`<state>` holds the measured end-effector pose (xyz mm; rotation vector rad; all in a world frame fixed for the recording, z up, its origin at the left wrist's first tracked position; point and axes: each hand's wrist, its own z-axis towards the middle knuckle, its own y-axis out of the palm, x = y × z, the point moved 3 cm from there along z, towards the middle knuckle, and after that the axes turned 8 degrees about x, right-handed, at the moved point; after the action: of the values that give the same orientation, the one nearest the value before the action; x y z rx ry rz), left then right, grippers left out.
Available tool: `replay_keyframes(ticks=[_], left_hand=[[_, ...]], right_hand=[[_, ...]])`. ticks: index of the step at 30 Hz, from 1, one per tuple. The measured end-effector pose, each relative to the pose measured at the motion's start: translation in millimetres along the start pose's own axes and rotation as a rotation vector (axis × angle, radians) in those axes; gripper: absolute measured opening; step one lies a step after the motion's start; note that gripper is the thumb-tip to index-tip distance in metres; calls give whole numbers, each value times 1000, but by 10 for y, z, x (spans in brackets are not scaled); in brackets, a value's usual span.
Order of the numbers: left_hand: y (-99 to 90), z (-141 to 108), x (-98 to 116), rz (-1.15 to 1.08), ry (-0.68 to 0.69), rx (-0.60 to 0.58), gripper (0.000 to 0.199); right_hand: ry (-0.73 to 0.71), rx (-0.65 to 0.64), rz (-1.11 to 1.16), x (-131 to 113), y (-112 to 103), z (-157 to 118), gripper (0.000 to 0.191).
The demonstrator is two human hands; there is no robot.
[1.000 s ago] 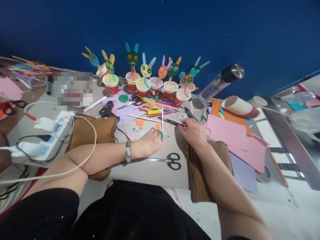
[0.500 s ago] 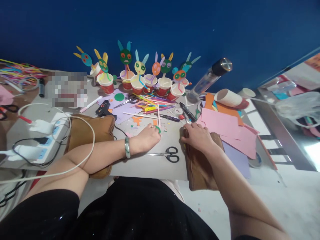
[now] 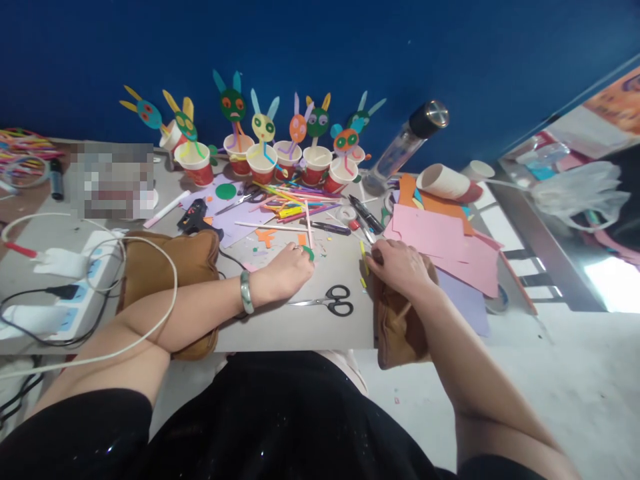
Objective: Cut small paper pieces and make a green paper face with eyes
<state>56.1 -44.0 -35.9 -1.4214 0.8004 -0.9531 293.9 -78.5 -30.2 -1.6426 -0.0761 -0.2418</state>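
My left hand rests on the table with its fingers closed around a small green paper piece, which shows partly past the fingertips. My right hand is curled over the far end of a brown cushion at the table's front edge. Just left of those fingers lie yellow strips. Black-handled scissors lie between my hands, blades toward the left wrist. A second brown cushion is under my left forearm.
Paper cups with paper rabbit-like figures stand along the blue wall. Coloured sticks, a glue gun and pens lie before them. A bottle and pink paper are to the right. A white cable crosses my left forearm.
My right hand has shifted the brown cushion to the right, and yellow strips now show beside it. My left hand still holds the green paper. The view has turned slightly right.
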Motion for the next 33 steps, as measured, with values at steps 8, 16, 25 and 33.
replay_keyframes(ticks=[8, 16, 25, 33], left_hand=[[12, 0, 22, -9, 7, 7, 26], [76, 17, -28, -5, 27, 78, 29], [59, 32, -22, -13, 3, 43, 24], [129, 44, -42, 18, -2, 64, 24]], right_hand=[[-87, -81, -120, -223, -15, 250, 30], [-110, 128, -54, -302, -20, 542, 36], [-357, -76, 282, -672, -74, 341, 22], [-190, 43, 331, -526, -75, 587, 36]])
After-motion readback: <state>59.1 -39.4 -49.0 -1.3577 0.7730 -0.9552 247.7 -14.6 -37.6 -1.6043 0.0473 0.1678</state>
